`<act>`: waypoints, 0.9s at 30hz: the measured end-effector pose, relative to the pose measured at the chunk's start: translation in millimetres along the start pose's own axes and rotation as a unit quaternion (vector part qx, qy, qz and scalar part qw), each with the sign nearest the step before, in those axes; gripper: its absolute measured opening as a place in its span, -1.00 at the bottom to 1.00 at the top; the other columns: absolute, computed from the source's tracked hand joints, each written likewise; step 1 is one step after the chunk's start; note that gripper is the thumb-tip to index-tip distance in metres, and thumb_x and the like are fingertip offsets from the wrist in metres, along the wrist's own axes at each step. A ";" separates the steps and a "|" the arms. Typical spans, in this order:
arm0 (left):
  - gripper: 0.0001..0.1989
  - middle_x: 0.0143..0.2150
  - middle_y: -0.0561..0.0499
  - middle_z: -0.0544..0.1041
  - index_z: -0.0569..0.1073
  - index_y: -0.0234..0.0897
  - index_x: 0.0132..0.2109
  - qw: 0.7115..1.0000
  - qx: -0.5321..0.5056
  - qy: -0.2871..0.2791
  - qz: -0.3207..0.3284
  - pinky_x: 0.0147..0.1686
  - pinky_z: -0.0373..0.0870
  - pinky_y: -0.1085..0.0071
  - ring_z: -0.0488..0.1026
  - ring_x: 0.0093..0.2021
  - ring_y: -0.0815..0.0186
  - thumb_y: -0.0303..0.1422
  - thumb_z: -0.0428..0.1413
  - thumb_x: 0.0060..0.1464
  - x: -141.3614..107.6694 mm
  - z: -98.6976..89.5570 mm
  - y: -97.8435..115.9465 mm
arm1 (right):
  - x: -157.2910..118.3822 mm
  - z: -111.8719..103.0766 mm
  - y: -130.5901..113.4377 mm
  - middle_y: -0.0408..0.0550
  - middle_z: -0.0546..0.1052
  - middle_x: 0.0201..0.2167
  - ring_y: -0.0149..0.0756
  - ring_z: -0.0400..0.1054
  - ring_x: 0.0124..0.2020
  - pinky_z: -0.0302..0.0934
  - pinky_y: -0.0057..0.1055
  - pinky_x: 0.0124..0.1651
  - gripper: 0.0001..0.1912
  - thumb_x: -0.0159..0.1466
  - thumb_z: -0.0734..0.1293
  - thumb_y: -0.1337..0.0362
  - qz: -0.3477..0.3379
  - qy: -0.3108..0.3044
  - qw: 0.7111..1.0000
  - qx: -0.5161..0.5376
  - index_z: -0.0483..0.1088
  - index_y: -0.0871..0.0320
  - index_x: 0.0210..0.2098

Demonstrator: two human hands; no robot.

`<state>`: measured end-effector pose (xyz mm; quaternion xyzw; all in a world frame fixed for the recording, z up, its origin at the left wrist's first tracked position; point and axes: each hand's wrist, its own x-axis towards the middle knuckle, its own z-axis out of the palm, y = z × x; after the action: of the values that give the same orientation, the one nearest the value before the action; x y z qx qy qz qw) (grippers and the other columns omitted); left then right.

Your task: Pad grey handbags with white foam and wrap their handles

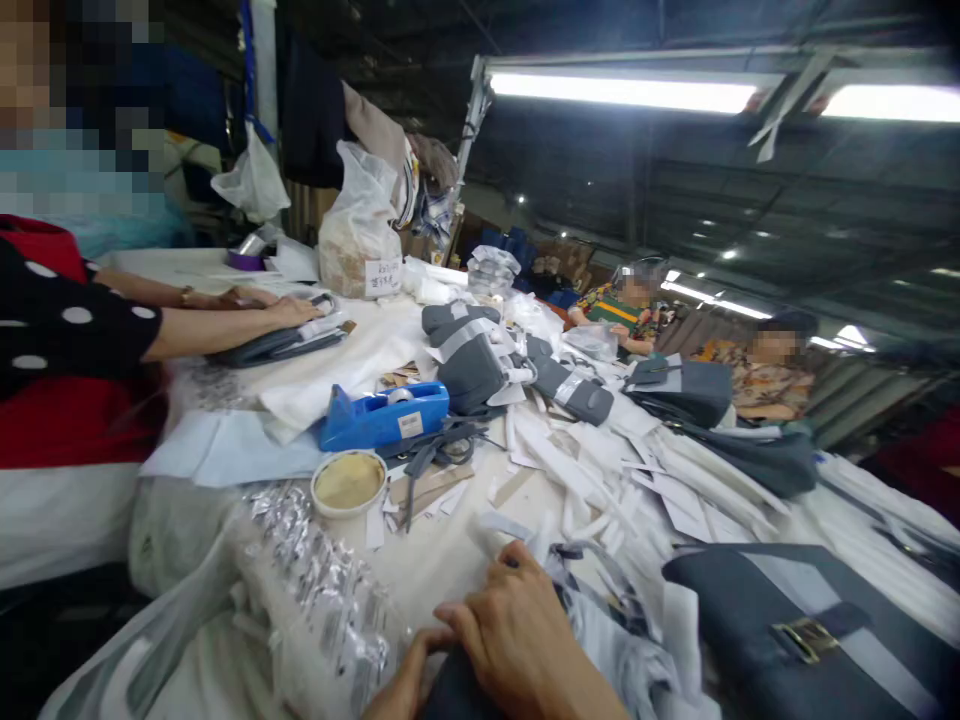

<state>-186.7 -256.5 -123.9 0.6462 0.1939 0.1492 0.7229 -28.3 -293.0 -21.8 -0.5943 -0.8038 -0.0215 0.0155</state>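
At the bottom edge, a dark blue-grey bag lies between my hands, mostly hidden and cut off by the frame. My right hand is closed over its top and right side, with the fingers curled. My left hand grips it from the left, and only part of that hand shows. Just right of my right hand are crumpled clear plastic and a strap. A larger blue-grey bag with a metal clasp and a pale protective strip lies further right.
A blue tape dispenser and a round tub of yellowish paste stand ahead. Beyond are several wrapped bags and white paper strips. Plastic packaging covers the near left. A co-worker's hands handle a bag at left; others sit opposite.
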 end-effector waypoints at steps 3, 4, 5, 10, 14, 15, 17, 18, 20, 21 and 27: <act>-0.44 -0.04 -0.07 0.43 0.25 -0.19 0.13 0.999 0.016 -0.046 -0.010 0.23 0.08 0.08 0.28 0.13 0.07 -0.10 0.12 0.02 -4.9 -6.6 21.2 | -2.1 5.8 0.2 -0.03 0.55 -0.55 -0.25 0.41 -0.40 0.05 -0.12 0.08 -0.60 0.36 0.16 0.14 -0.002 0.023 0.999 -0.025 0.54 0.10 -0.43; -0.43 -0.08 -0.06 0.45 0.25 -0.21 0.13 0.997 0.030 -0.064 -0.023 0.20 0.14 0.10 0.32 0.08 0.09 -0.15 0.14 0.00 -6.1 -10.5 32.0 | -2.4 9.4 0.3 -0.01 0.54 -0.56 -0.23 0.41 -0.40 0.06 -0.11 0.09 -0.59 0.36 0.16 0.14 -0.007 0.032 0.999 -0.040 0.54 0.13 -0.44; -0.45 -0.14 -0.04 0.47 0.25 -0.24 0.12 0.994 0.050 -0.085 -0.044 0.14 0.22 0.13 0.37 0.02 0.10 -0.20 0.15 -0.02 -6.3 -15.5 44.6 | -2.3 13.9 0.5 0.00 0.53 -0.57 -0.21 0.41 -0.41 0.07 -0.09 0.09 -0.60 0.36 0.16 0.14 -0.014 0.043 0.997 -0.055 0.54 0.14 -0.43; -0.65 -0.25 -0.07 0.53 0.41 -0.29 -0.06 0.901 0.431 0.002 -0.053 -0.15 0.39 0.27 0.48 -0.19 0.16 -0.56 -0.05 0.00 47.5 -44.1 118.9 | 2.3 39.1 3.4 -0.03 0.43 -0.70 -0.20 0.37 -0.52 0.16 -0.06 0.02 -0.66 0.25 0.28 0.16 -0.014 0.179 0.981 -0.067 0.49 0.17 -0.56; -0.60 -0.04 -0.22 0.48 0.40 -0.38 -0.07 0.700 0.700 0.071 0.125 -0.07 0.35 0.26 0.43 -0.02 0.11 -0.69 -0.08 -0.06 175.6 -44.2 147.4 | 6.0 48.8 3.3 -0.05 0.34 -0.76 -0.26 0.32 -0.57 0.20 -0.10 -0.02 -0.56 0.19 0.31 0.07 0.011 0.293 0.955 -0.034 0.40 0.17 -0.72; -0.58 0.02 -0.18 0.46 0.38 -0.35 -0.02 0.689 0.708 0.031 0.153 -0.03 0.34 0.31 0.40 0.03 0.16 -0.67 -0.03 -0.05 210.1 -40.2 147.0 | 6.4 49.7 2.6 -0.07 0.33 -0.77 -0.28 0.31 -0.58 0.21 -0.11 -0.02 -0.55 0.18 0.32 0.05 0.013 0.312 0.950 -0.025 0.39 0.17 -0.73; -0.50 0.14 -0.18 0.38 0.32 -0.33 0.07 0.668 0.718 -0.023 0.193 0.05 0.29 0.30 0.31 0.14 0.16 -0.64 0.06 -0.07 269.8 -30.7 139.3 | 6.6 50.7 0.6 -0.10 0.30 -0.79 -0.29 0.31 -0.58 0.20 -0.12 -0.02 -0.55 0.15 0.34 0.02 0.028 0.330 0.943 -0.016 0.37 0.16 -0.75; -0.47 0.16 -0.19 0.36 0.30 -0.34 0.10 0.660 0.722 -0.039 0.203 0.07 0.27 0.27 0.29 0.16 0.15 -0.62 0.10 -0.07 293.0 -26.6 133.3 | 6.5 51.2 -0.6 -0.11 0.30 -0.79 -0.28 0.31 -0.57 0.20 -0.11 -0.01 -0.56 0.13 0.35 0.02 0.037 0.331 0.943 -0.014 0.37 0.15 -0.75; -0.48 0.12 -0.23 0.40 0.28 -0.38 0.11 0.647 0.731 -0.050 0.213 0.08 0.25 0.18 0.31 0.14 0.11 -0.59 0.11 -0.05 325.1 -21.3 121.0 | 5.6 52.1 -2.5 -0.13 0.32 -0.78 -0.27 0.32 -0.56 0.19 -0.09 -0.01 -0.59 0.09 0.38 0.04 0.060 0.328 0.943 -0.015 0.35 0.15 -0.74; -0.54 0.07 -0.24 0.43 0.30 -0.40 0.09 0.640 0.736 -0.048 0.217 0.08 0.24 0.15 0.33 0.11 0.10 -0.59 0.08 -0.01 334.8 -20.6 116.2 | 4.8 52.4 -3.0 -0.13 0.33 -0.77 -0.26 0.32 -0.55 0.18 -0.08 0.01 -0.60 0.08 0.39 0.05 0.065 0.325 0.943 -0.015 0.35 0.15 -0.74; -0.65 0.08 -0.36 0.34 0.31 -0.54 0.07 0.601 0.754 0.023 0.264 0.19 0.00 0.04 0.26 0.14 0.04 -0.59 -0.09 0.12 342.7 -29.3 137.7 | -1.6 40.0 1.2 -0.10 0.41 -0.72 -0.24 0.36 -0.49 0.04 -0.09 0.12 -0.63 0.23 0.30 0.10 0.024 0.205 0.978 -0.007 0.43 0.14 -0.63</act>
<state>105.8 -54.5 -19.8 0.9812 0.0751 0.1494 -0.0968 -26.6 -292.1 -61.8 -0.5967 -0.7685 -0.1487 0.1764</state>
